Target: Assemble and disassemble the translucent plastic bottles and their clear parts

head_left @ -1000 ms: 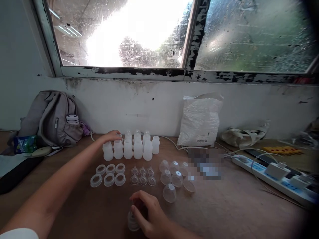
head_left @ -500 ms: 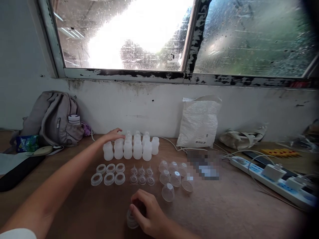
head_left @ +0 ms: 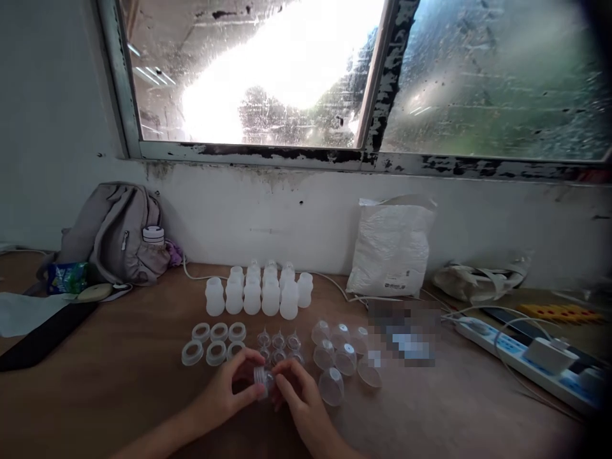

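My left hand is closed around a clear threaded bottle collar, held above the table's near middle. A clear nipple sticks out of the collar to the right, and the fingertips of my right hand pinch at it. Just beyond my hands, more clear nipples stand in rows, the nearer ones partly hidden by my fingers. Loose collars lie to their left. Dome-shaped clear caps stand to the right. Farther back is a group of milky-white baby bottles.
Against the wall at left leans a grey backpack, near a dark flat pad. A white plastic mailing bag stands at back right. A power strip with chargers and cables lies on the right.
My left hand has come back from the bottles to the near middle and grips the collar. My right hand has lifted from the table, and both hands now meet at the collar and nipple.
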Action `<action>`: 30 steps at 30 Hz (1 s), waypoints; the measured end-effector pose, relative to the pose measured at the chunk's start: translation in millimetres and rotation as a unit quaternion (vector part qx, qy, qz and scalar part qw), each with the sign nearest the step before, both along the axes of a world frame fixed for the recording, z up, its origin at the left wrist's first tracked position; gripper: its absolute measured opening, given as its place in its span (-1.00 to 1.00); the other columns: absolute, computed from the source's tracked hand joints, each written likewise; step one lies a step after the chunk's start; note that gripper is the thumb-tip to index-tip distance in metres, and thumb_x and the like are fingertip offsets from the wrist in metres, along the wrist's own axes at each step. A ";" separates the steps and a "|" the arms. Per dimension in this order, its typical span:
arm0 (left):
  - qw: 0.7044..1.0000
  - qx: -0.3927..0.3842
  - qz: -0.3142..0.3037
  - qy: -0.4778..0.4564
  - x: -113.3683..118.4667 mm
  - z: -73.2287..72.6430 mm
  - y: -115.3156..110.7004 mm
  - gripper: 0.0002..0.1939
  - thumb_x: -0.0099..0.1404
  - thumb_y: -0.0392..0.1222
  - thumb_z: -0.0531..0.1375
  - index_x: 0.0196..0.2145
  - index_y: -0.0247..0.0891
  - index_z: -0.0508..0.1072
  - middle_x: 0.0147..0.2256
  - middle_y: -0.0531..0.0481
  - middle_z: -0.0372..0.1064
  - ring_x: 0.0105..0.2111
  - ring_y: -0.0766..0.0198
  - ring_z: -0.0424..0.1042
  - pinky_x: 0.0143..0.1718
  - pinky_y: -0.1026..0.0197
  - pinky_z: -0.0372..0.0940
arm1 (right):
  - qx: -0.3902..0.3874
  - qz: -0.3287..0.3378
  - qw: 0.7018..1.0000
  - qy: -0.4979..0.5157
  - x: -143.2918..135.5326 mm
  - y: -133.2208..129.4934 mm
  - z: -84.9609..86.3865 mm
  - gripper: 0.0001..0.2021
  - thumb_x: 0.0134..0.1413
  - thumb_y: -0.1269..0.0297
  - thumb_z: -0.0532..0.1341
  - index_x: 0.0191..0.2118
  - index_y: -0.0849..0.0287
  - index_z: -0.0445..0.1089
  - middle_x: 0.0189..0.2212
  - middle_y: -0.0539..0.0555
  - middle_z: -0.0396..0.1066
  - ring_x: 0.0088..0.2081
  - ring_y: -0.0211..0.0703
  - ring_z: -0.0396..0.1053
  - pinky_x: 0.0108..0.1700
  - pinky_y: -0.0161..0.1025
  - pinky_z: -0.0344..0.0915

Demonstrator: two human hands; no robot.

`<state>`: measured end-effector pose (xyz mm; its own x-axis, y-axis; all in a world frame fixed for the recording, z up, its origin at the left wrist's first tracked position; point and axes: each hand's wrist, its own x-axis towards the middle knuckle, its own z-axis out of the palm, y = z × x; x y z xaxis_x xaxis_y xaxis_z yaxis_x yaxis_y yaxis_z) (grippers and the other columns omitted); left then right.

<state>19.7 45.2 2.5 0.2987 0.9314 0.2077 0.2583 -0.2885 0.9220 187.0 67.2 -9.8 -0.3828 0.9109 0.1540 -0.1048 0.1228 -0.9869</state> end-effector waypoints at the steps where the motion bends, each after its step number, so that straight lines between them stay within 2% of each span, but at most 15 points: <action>1: 1.000 -0.017 -0.013 -0.017 -0.8 -1.6 0.0 -0.68 0.12 -0.14 0.15 -0.17 -0.21 0.21 -0.24 -0.03 0.27 -0.25 0.27 0.32 -0.23 0.23 0.26 | -0.006 0.008 1.000 0.004 -0.3 0.3 0.0 -0.84 0.01 0.20 0.11 -0.38 0.20 0.20 -0.58 -0.06 0.20 -0.54 -0.32 0.22 -0.51 -0.36 0.19; 6: 0.996 -0.047 -0.027 -0.066 -5.6 -2.0 4.8 -0.62 0.05 -0.21 0.21 -0.17 -0.21 0.19 -0.18 -0.03 0.22 -0.16 0.24 0.29 -0.13 0.18 0.23 | -0.025 0.034 0.999 -0.006 0.1 -2.7 3.7 -0.82 -0.03 0.22 0.16 -0.38 0.19 0.16 -0.54 -0.07 0.20 -0.54 -0.36 0.21 -0.53 -0.39 0.20; 13: 0.999 -0.026 -0.026 -0.003 -7.9 1.6 2.1 -0.56 -0.02 -0.32 0.22 -0.16 -0.19 0.19 -0.18 0.00 0.24 -0.14 0.25 0.27 -0.07 0.19 0.20 | -0.023 0.050 0.996 -0.074 0.7 -3.4 8.3 -0.81 -0.06 0.28 0.17 -0.28 0.19 0.22 -0.35 0.03 0.27 -0.42 -0.31 0.27 -0.46 -0.37 0.23; 20: 0.997 -0.018 -0.027 0.063 -6.8 10.6 1.7 -0.62 -0.03 -0.35 0.19 -0.20 -0.19 0.25 -0.18 0.01 0.28 -0.16 0.25 0.28 -0.09 0.21 0.17 | 0.004 0.040 0.990 -0.138 -0.7 -0.2 5.8 -0.89 -0.14 0.44 0.15 -0.39 0.20 0.23 -0.52 -0.06 0.24 -0.50 -0.37 0.21 -0.48 -0.42 0.14; 30: 0.994 -0.044 -0.013 0.102 -0.4 14.3 6.8 -0.68 -0.04 -0.30 0.19 -0.27 -0.22 0.26 -0.28 0.04 0.30 -0.26 0.28 0.29 -0.20 0.26 0.18 | 0.002 0.015 0.991 -0.131 -0.8 -1.1 3.1 -0.88 -0.16 0.52 0.06 -0.42 0.20 0.20 -0.57 -0.09 0.19 -0.55 -0.39 0.16 -0.54 -0.45 0.10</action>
<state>19.3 52.0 16.8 0.3502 0.9349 0.0582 0.4357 -0.2176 0.8734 186.2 66.1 -6.8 -0.4369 0.8981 0.0493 0.1521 0.1278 -0.9801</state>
